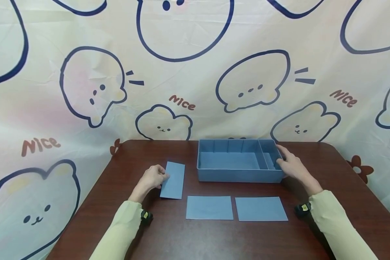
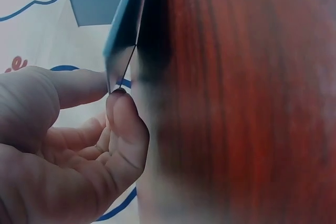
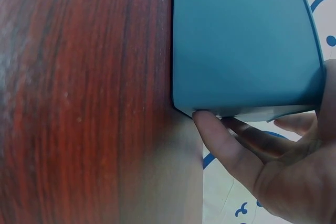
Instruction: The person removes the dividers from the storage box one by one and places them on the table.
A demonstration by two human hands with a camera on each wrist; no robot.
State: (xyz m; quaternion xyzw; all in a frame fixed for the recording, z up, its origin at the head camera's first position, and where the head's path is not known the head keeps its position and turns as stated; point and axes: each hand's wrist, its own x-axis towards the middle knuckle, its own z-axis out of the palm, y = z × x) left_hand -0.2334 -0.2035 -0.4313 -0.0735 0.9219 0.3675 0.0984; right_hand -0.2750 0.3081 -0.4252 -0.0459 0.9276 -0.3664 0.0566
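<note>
In the head view my left hand (image 1: 152, 177) pinches the left edge of a flat blue rectangular panel (image 1: 175, 180), which is tilted up off the table. The left wrist view shows thumb and finger meeting at that panel's (image 2: 122, 35) edge. My right hand (image 1: 294, 167) grips the right end of a blue open box (image 1: 240, 176), thumb over the rim. Seen from the right wrist, fingers (image 3: 226, 142) lie against the box's end wall. Inside the box, an upright divider (image 1: 263, 155) separates a wide left compartment from a narrow right one.
Two more flat blue panels, one left (image 1: 209, 208) and one right (image 1: 261, 209), lie side by side in front of the box on the brown wooden table (image 1: 230, 240). A patterned cloth (image 1: 195, 79) hangs behind the table's far edge.
</note>
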